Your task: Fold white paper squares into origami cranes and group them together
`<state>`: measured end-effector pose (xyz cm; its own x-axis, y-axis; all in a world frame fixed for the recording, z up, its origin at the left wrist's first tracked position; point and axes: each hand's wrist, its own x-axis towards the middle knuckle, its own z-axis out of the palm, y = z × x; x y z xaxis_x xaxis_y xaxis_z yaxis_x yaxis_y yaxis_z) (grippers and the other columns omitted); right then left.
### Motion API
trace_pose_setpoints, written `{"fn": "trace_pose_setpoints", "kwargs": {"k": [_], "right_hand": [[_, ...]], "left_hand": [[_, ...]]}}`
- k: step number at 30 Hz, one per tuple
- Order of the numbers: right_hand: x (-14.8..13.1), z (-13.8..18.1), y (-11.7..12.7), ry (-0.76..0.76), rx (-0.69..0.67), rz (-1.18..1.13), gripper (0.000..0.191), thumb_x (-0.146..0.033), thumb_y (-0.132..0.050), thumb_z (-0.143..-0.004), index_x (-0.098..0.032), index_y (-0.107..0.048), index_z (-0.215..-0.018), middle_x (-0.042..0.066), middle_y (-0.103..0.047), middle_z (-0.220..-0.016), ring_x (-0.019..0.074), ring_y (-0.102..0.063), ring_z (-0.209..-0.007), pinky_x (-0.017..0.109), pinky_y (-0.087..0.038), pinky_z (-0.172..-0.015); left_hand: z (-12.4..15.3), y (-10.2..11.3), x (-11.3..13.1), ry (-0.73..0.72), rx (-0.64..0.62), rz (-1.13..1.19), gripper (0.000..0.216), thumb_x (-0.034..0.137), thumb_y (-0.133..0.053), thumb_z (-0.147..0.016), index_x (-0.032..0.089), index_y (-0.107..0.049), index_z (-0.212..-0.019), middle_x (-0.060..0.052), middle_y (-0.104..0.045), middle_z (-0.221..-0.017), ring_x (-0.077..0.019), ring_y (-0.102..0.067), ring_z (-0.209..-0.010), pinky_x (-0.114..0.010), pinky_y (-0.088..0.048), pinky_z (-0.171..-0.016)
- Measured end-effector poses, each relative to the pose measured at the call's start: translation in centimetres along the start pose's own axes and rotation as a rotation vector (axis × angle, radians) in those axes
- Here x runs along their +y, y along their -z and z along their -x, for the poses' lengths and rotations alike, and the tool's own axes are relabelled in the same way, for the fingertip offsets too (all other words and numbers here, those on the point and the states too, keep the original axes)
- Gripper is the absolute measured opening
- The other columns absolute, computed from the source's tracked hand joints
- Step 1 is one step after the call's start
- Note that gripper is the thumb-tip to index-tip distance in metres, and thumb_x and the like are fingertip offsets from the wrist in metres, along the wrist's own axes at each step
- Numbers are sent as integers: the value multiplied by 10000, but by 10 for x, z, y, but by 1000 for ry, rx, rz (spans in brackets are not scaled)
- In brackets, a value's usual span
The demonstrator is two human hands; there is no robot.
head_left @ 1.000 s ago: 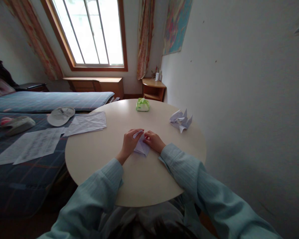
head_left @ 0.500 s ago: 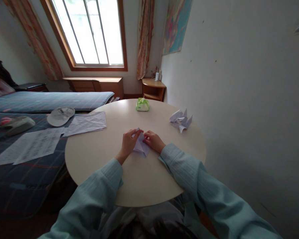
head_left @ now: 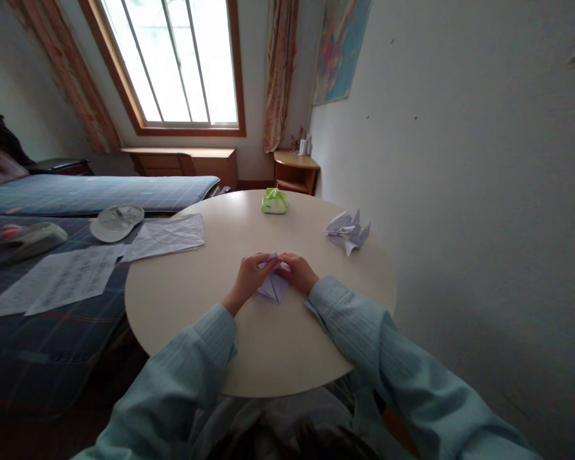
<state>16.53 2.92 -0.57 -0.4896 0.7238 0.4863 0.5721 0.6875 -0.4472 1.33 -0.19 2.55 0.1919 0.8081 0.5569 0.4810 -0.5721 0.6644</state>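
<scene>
Together, left hand (head_left: 248,276), right hand (head_left: 298,273), pinching creased pointed white paper (head_left: 273,286), smooth round table (head_left: 268,345)

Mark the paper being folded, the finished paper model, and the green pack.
paper being folded (head_left: 273,291): head view, its lower corner, nearest the camera.
finished paper model (head_left: 347,232): head view, centre of its body.
green pack (head_left: 274,203): head view, front face.
</scene>
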Motion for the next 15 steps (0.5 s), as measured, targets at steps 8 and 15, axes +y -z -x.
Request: {"fn": "trace_pose_setpoints", "kwargs": {"k": [8, 15], "right_hand": [[-3, -1, 3, -78, -11, 12, 123, -169, -541, -744, -174, -640, -817, 35, -645, -796, 125, -555, -725, 218, -395, -678], [-2, -2, 4, -143, -6, 17, 120, -204, -546, -738, -176, -648, -794, 17, -647, -735, 111, -543, -665, 202, -381, -631]], "left_hand": [[-1, 1, 1, 0, 0, 31, 166, 274, -549, -746, 176, -683, -763, -36, -686, -747, -140, -606, -678, -226, -446, -638], [-1, 1, 1, -10, 6, 2, 182, 302, -531, -760, 188, -673, -761, -16, -680, -734, -129, -595, -668, -219, -439, -630]]}}
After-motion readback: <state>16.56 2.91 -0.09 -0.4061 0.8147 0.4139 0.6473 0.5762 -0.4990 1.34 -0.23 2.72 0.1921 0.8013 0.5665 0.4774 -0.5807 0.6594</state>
